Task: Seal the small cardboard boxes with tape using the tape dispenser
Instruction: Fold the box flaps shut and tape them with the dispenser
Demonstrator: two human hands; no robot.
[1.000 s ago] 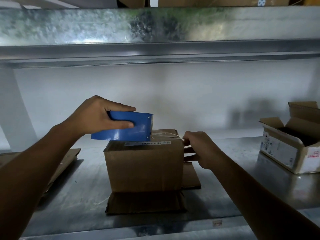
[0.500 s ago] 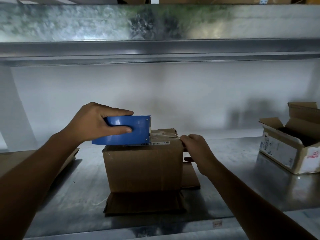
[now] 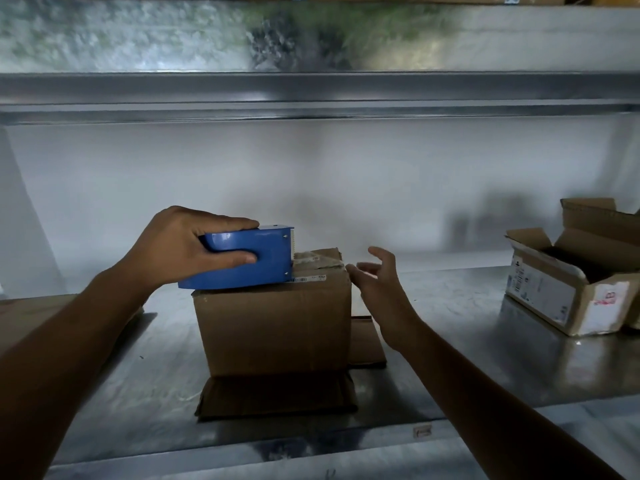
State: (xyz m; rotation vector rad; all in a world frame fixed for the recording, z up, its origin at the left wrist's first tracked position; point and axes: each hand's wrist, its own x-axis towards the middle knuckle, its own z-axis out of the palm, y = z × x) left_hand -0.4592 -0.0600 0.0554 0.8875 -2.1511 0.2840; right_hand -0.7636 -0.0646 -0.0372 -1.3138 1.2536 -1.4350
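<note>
Two hands in frame, I log. Left hand grasps blue tape dispenser, base on top of small cardboard box, centre frame, toothed edge facing right. Right hand loose, fingers spread, holding nothing, just beside box's upper right corner. Second box, flaps open, right edge, on same metal shelf. Step, I judge: taping top seam. Next calls for: cut tape on teeth, press strip flat with free hand.
</note>
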